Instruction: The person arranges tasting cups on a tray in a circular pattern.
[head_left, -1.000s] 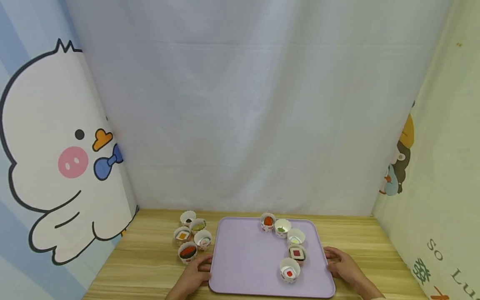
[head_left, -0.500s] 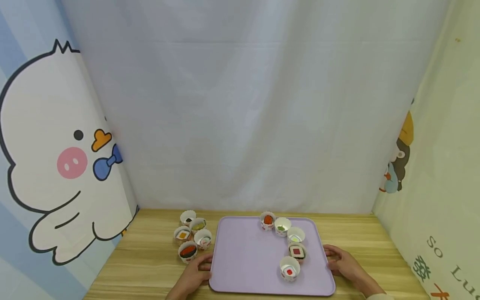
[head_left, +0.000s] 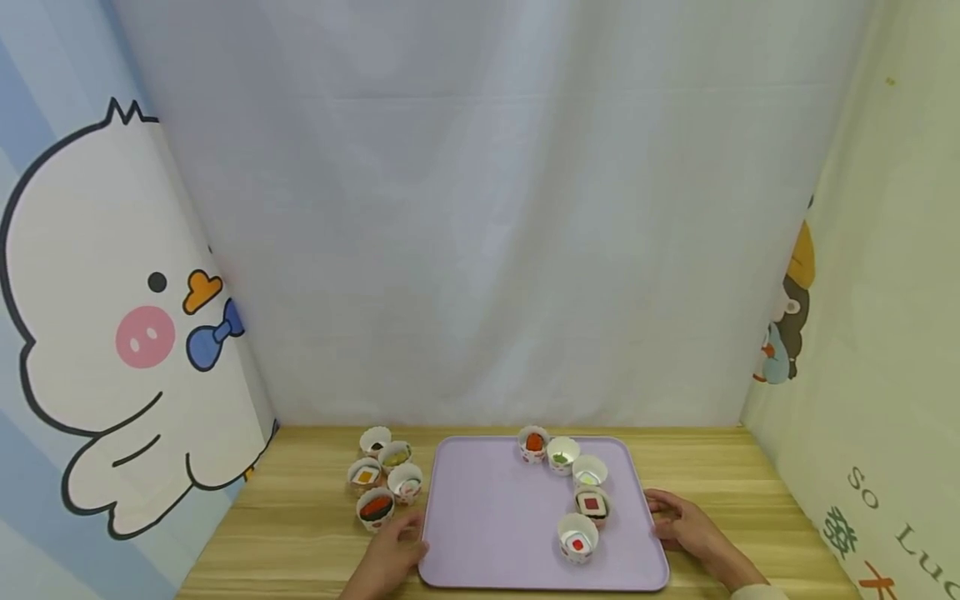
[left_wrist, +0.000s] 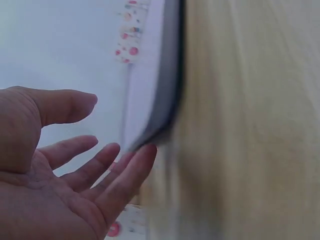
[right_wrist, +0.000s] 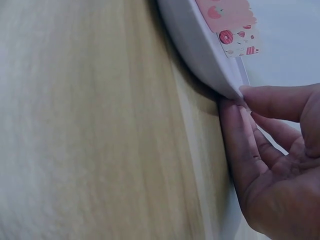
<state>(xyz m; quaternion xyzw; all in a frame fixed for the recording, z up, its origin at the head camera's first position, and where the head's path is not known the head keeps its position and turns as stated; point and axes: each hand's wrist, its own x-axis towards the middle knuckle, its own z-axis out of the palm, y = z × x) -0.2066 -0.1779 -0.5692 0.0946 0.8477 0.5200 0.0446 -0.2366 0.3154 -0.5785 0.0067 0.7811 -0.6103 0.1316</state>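
Note:
A lilac tray (head_left: 487,517) lies on the wooden table. Along its right part stand several patterned paper cups, including one with a red-dotted white piece (head_left: 577,537) and one with a red-squared white piece (head_left: 592,505). At the tray's left edge is my left hand (head_left: 386,558); in the left wrist view its fingers (left_wrist: 125,182) are spread and loosely bent, a fingertip at the rim, thumb apart from it. My right hand (head_left: 693,533) pinches the right edge: in the right wrist view the thumb (right_wrist: 280,100) lies above the rim and a finger beneath.
Left of the tray, several more paper cups cluster on the table (head_left: 285,533), the nearest one with a red-topped piece (head_left: 376,508) close to my left hand. A pale curtain (head_left: 480,250) hangs behind, with printed cloths at both sides.
My left hand has shifted slightly and its thumb now reaches the tray's edge in the head view. The right hand, tray and cups keep their places; the head view tilts a little.

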